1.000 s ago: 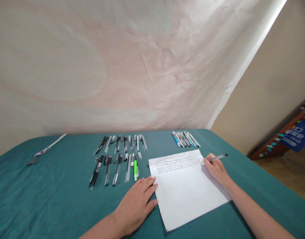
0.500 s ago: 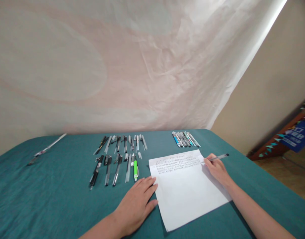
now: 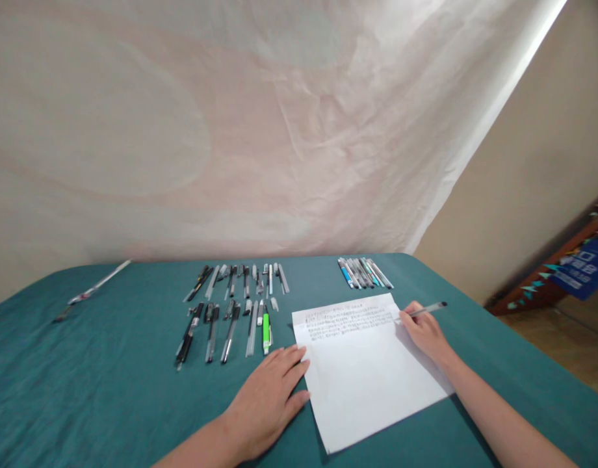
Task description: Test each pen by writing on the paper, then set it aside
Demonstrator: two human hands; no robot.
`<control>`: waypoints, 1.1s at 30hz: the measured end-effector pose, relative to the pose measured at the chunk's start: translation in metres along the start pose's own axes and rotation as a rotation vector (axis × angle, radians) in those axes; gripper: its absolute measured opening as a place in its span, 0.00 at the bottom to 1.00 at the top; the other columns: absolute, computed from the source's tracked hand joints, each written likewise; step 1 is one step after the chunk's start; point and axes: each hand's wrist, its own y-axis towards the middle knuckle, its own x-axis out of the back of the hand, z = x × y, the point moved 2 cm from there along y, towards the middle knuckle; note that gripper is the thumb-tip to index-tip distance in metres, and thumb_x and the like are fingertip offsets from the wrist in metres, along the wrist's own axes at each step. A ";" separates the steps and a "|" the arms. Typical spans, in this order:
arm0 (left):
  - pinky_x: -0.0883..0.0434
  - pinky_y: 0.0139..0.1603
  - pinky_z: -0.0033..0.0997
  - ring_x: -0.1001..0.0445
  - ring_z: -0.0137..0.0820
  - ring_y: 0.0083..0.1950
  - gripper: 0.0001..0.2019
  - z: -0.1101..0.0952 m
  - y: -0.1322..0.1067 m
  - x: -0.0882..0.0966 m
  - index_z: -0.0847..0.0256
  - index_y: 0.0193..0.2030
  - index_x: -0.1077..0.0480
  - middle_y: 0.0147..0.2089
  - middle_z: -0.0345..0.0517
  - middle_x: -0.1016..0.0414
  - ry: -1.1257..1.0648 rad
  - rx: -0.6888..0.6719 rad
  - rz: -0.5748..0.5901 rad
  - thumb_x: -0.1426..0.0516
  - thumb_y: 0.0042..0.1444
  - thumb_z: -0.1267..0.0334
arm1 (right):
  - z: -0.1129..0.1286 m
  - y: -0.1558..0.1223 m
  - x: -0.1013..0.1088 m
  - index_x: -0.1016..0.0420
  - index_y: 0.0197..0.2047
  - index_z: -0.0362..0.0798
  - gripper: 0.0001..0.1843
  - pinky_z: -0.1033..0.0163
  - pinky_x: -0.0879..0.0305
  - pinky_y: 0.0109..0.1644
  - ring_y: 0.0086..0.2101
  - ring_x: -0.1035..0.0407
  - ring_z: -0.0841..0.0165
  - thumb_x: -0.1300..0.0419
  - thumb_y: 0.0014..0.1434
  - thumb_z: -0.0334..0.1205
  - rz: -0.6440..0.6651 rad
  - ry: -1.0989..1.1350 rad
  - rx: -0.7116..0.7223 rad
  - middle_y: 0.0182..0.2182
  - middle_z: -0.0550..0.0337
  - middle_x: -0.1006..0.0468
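Note:
My right hand [image 3: 422, 330] grips a clear pen [image 3: 429, 309] with a dark end, its tip at the right end of the lines of handwriting on a white sheet of paper [image 3: 362, 390]. Several lines of small writing fill the top of the sheet; the lower part is blank. My left hand [image 3: 274, 396] lies flat with fingers spread, fingertips on the sheet's left edge. Just beyond my left hand lies a bright green pen [image 3: 266, 331], at the end of a row of black and clear pens [image 3: 231, 335] and caps.
Farther back lies a second row of pens and caps [image 3: 245, 283]. A tight bundle of pens [image 3: 364, 273] sits at the back right. On the far left lies a long thin clear item [image 3: 97, 286]. A green cloth [image 3: 108, 370] covers the table; a pale sheet [image 3: 279, 130] hangs behind.
The pen's back end has dipped slightly and shifted a little left in my right hand. My left hand and the paper look unmoved.

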 end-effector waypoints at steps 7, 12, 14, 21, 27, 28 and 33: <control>0.47 0.63 0.45 0.47 0.37 0.64 0.21 0.001 -0.001 -0.001 0.52 0.61 0.43 0.64 0.45 0.45 0.002 -0.005 -0.009 0.55 0.62 0.52 | -0.002 0.000 0.000 0.39 0.22 0.49 0.12 0.66 0.46 0.25 0.21 0.39 0.70 0.51 0.54 0.43 0.001 0.006 0.004 0.17 0.66 0.36; 0.47 0.63 0.46 0.46 0.37 0.64 0.21 0.001 -0.001 -0.002 0.52 0.61 0.43 0.64 0.44 0.45 0.001 -0.001 -0.012 0.55 0.62 0.53 | -0.003 0.000 0.000 0.39 0.22 0.49 0.12 0.66 0.47 0.23 0.19 0.40 0.71 0.52 0.54 0.42 -0.002 0.005 -0.001 0.16 0.67 0.37; 0.47 0.63 0.46 0.46 0.37 0.64 0.21 0.000 -0.001 -0.001 0.51 0.61 0.43 0.65 0.44 0.45 0.002 0.007 -0.012 0.55 0.62 0.52 | -0.003 0.000 -0.001 0.38 0.22 0.49 0.12 0.66 0.47 0.23 0.19 0.40 0.71 0.52 0.54 0.43 -0.007 0.001 -0.004 0.16 0.67 0.37; 0.47 0.63 0.46 0.47 0.38 0.64 0.21 -0.001 -0.001 0.000 0.52 0.61 0.44 0.65 0.44 0.46 -0.003 0.002 0.006 0.56 0.62 0.52 | -0.001 0.000 0.001 0.38 0.22 0.49 0.12 0.66 0.47 0.24 0.20 0.39 0.70 0.52 0.53 0.43 -0.006 -0.004 0.003 0.16 0.66 0.36; 0.47 0.63 0.46 0.47 0.37 0.64 0.21 0.000 -0.001 0.000 0.51 0.61 0.43 0.65 0.44 0.45 -0.002 0.017 0.005 0.55 0.62 0.52 | -0.002 -0.001 0.000 0.38 0.22 0.49 0.12 0.66 0.47 0.24 0.20 0.40 0.71 0.51 0.53 0.43 -0.011 0.007 0.006 0.16 0.66 0.36; 0.47 0.63 0.46 0.47 0.38 0.64 0.21 -0.001 0.000 0.000 0.52 0.61 0.43 0.65 0.44 0.45 -0.001 0.014 0.011 0.56 0.62 0.52 | -0.003 -0.001 0.000 0.38 0.22 0.49 0.12 0.66 0.47 0.24 0.20 0.40 0.71 0.51 0.53 0.43 -0.011 0.010 0.006 0.16 0.66 0.37; 0.47 0.63 0.46 0.47 0.38 0.64 0.22 -0.001 0.000 0.001 0.53 0.61 0.43 0.65 0.46 0.46 0.014 0.007 0.024 0.57 0.62 0.52 | -0.004 0.000 -0.002 0.39 0.21 0.49 0.12 0.67 0.47 0.24 0.20 0.41 0.71 0.50 0.53 0.43 -0.020 0.028 0.000 0.16 0.67 0.38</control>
